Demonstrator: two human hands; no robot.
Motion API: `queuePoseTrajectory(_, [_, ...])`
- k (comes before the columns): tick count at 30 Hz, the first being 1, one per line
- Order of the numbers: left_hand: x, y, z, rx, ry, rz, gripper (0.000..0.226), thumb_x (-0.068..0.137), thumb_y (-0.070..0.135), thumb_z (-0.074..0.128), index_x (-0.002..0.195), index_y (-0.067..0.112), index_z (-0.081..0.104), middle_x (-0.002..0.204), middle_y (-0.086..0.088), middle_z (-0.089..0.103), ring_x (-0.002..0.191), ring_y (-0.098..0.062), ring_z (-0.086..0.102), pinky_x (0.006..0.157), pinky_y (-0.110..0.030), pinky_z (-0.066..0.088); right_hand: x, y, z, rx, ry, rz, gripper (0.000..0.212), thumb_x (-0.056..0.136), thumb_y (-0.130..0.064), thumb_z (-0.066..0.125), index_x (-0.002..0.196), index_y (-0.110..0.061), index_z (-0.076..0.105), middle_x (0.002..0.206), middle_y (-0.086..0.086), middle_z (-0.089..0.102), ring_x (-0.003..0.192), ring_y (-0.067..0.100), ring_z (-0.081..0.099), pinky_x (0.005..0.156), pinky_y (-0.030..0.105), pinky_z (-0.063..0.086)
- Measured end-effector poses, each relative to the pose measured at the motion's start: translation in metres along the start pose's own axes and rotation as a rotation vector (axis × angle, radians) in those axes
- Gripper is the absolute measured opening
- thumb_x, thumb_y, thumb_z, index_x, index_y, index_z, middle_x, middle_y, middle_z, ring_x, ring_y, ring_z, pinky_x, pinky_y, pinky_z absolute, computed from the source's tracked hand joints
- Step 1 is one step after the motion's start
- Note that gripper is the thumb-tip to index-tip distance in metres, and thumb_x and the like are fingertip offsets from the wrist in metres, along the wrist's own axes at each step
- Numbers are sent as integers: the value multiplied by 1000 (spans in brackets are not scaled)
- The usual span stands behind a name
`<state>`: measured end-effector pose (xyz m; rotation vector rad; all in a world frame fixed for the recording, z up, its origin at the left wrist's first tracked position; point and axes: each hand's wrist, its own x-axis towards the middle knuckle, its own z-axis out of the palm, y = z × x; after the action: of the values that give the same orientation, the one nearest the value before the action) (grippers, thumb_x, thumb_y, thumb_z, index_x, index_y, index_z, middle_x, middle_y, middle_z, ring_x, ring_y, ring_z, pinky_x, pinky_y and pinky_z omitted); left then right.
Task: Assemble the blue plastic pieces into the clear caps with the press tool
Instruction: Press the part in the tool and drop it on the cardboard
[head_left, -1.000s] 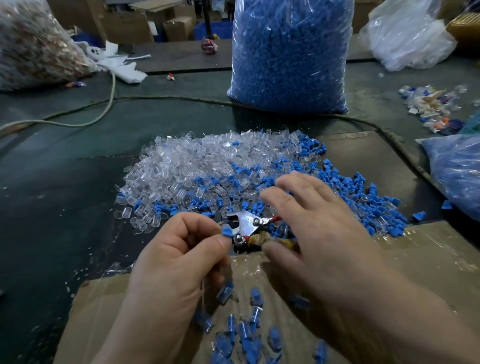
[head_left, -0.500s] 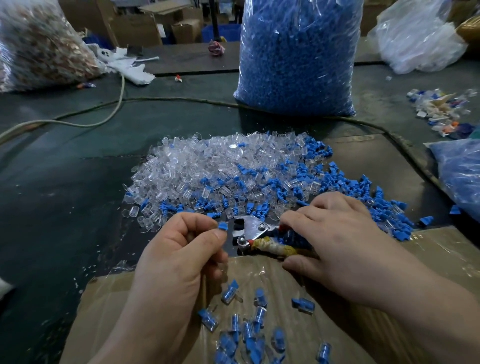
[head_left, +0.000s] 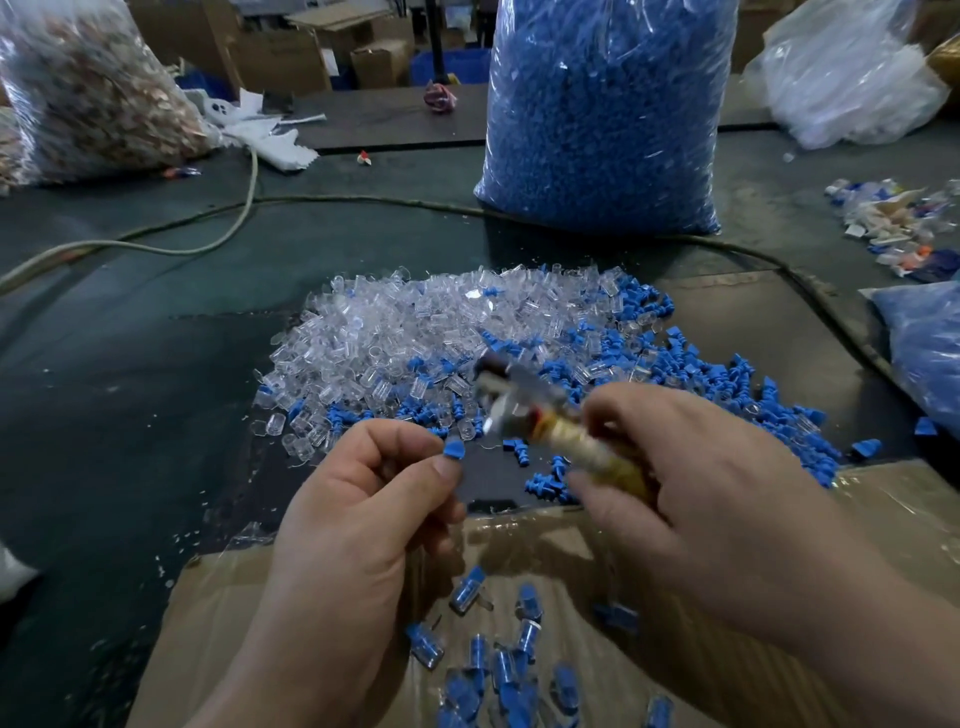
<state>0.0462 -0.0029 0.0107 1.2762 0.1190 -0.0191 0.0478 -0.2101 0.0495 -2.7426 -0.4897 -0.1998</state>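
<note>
Several assembled caps, clear shells with blue inserts, lay loose in the open cardboard box nearest you. Above its far edge your left hand pinched one blue piece between thumb and forefinger, the other fingers curled in. I could not tell whether a clear cap sat under it. Just beside it, your right hand wrapped its fingers round the tape-bound handle of the press tool. The tool's metal head was blurred and pointed up and to the left, over the heap. Beyond both hands, clear caps lay heaped on the dark table, with loose blue pieces mixed along the heap's near and right sides. Farther back stood a tall clear bag packed full of blue pieces. At the right edge lay a bluish bag, too cropped to read its contents. Far left sat a brownish bag of small coppery bits, and far right a crumpled clear bag, its contents unclear.
</note>
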Motion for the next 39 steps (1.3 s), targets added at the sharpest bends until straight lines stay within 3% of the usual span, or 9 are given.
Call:
queuePoseTrajectory(3, [0, -1, 0, -21, -30, 65, 9, 71, 14, 72, 74, 22, 71, 67, -12, 64, 52, -17, 58, 43, -24, 47, -1, -2, 3, -54, -95, -44, 39, 77, -62, 32, 112, -47, 38, 99, -25, 49, 91, -1, 44, 75, 20, 42])
queuePoseTrajectory(9, [0, -1, -4, 24, -65, 149, 10, 71, 14, 74, 78, 20, 71, 68, -11, 66, 55, -17, 60, 47, -23, 49, -2, 0, 3, -5, -113, -64, 42, 77, -65, 32, 116, -50, 34, 104, -29, 46, 96, -4, 42, 79, 19, 41])
queuePoseTrajectory(15, [0, -2, -5, 27, -85, 195, 20, 66, 27, 78, 83, 19, 71, 71, -10, 67, 58, -16, 62, 49, -23, 50, -1, 1, 4, -26, -153, -87, 49, 79, -66, 30, 125, -50, 34, 107, -29, 46, 100, -2, 42, 84, 19, 39])
queuePoseTrajectory(20, [-1, -1, -7, 65, -77, 187, 19, 67, 24, 79, 83, 19, 70, 72, -12, 66, 59, -17, 62, 50, -24, 51, 0, -5, 2, -44, -135, -64, 59, 76, -61, 29, 126, -40, 52, 100, -24, 59, 91, 4, 52, 77, 22, 42])
queuePoseTrajectory(23, [-3, 0, -5, 63, -51, 187, 21, 64, 26, 79, 83, 19, 71, 72, -15, 66, 59, -18, 62, 51, -25, 51, 1, -5, 3, -33, -152, -62, 59, 74, -63, 27, 125, -44, 50, 99, -25, 59, 92, 0, 52, 79, 22, 43])
queuePoseTrajectory(27, [-2, 1, -5, 182, 46, 186, 11, 77, 14, 78, 81, 22, 70, 66, -9, 66, 55, -14, 60, 48, -23, 50, -1, -2, 9, -45, -82, -6, 50, 76, -66, 33, 117, -44, 51, 94, -28, 56, 87, -1, 50, 74, 18, 39])
queuePoseTrajectory(30, [-2, 3, -7, 242, 74, 87, 22, 89, 4, 66, 76, 23, 68, 59, -5, 63, 47, -11, 55, 43, -20, 47, 4, 4, 15, -129, -78, 57, 61, 76, -72, 26, 125, -42, 45, 100, -25, 51, 92, 3, 43, 78, 22, 36])
queuePoseTrajectory(34, [-10, -2, 3, 550, -24, 82, 17, 83, 16, 71, 80, 32, 67, 56, 0, 63, 47, -8, 52, 44, -19, 47, 11, 8, 19, -251, -106, 89, 79, 71, -81, 22, 133, -37, 43, 112, -18, 54, 99, 8, 41, 88, 29, 38])
queuePoseTrajectory(39, [-14, -3, 8, 694, -8, 192, 19, 82, 23, 72, 85, 40, 65, 61, 7, 65, 46, -1, 51, 45, -15, 46, 14, 8, 16, -279, -126, 112, 75, 74, -77, 28, 133, -36, 46, 121, -14, 55, 112, 13, 43, 99, 35, 35])
